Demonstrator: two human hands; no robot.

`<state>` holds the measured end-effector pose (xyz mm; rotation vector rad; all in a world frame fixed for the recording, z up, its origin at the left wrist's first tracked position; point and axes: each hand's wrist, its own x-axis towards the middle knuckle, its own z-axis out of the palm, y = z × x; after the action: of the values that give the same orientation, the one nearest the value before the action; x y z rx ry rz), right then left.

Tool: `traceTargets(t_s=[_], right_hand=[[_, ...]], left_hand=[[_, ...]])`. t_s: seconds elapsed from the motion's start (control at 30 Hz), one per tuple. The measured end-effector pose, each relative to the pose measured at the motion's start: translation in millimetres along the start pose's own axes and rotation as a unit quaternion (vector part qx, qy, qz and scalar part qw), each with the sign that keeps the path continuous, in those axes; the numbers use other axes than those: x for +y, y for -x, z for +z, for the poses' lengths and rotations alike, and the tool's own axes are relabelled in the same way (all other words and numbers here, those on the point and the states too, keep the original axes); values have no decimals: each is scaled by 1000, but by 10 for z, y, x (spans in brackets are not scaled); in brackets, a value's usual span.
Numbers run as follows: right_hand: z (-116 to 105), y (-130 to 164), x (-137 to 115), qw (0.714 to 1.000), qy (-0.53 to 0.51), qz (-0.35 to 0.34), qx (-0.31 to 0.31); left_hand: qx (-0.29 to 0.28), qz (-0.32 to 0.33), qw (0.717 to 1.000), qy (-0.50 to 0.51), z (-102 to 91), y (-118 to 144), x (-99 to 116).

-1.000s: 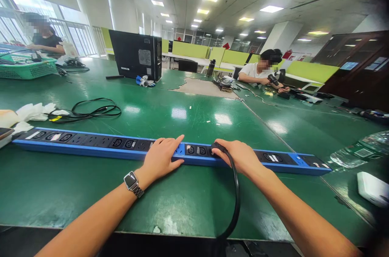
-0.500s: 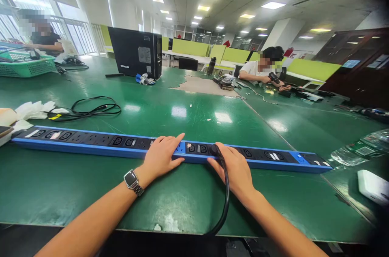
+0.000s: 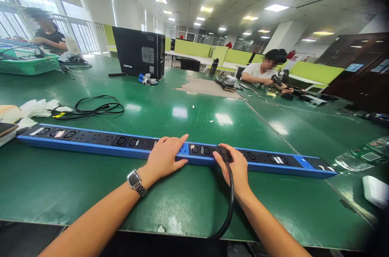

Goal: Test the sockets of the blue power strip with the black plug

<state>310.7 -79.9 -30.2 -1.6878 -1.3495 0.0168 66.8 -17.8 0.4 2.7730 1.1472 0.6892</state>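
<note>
Green and glossy, the bench (image 3: pixel 188 192) runs wide across an open office under ceiling lights. Near you, a long blue power strip (image 3: pixel 91 143) with black sockets lies across it from left to right. Your left hand (image 3: pixel 165 157) rests flat on the strip near its middle, fingers spread and stretched out, closed on nothing; a wristwatch (image 3: pixel 135 181) sits on that wrist. Just right of it, your right hand (image 3: pixel 235 168) has its grip closed around a black plug (image 3: pixel 221 152) that stands at a socket of the strip; whether it is fully seated you cannot tell. Its black cable (image 3: pixel 230 204) runs back along your forearm and drops over the near edge of the bench.

Farther off to the left lie a coiled black cord (image 3: pixel 97 109) and some white tissue (image 3: pixel 36 107). A black computer tower (image 3: pixel 139 52) stands at the far side, a green basket (image 3: pixel 30 64) at far left. One person sits far left, another far right.
</note>
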Motion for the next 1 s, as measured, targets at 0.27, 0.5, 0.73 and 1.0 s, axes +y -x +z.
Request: traceTargets(t_s=[0.27, 0.5, 0.73, 1.0], right_hand=[[83, -53, -645, 989, -144, 20, -35], [459, -65, -861, 989, 11, -84, -124], [451, -155, -925, 974, 145, -115, -131], [448, -147, -1070, 948, 227, -145, -168]], left_hand=[[20, -19, 999, 35, 15, 2, -9], [42, -30, 997, 63, 12, 8, -34], [32, -40, 996, 73, 3, 1, -26], [34, -36, 996, 75, 12, 3, -23]])
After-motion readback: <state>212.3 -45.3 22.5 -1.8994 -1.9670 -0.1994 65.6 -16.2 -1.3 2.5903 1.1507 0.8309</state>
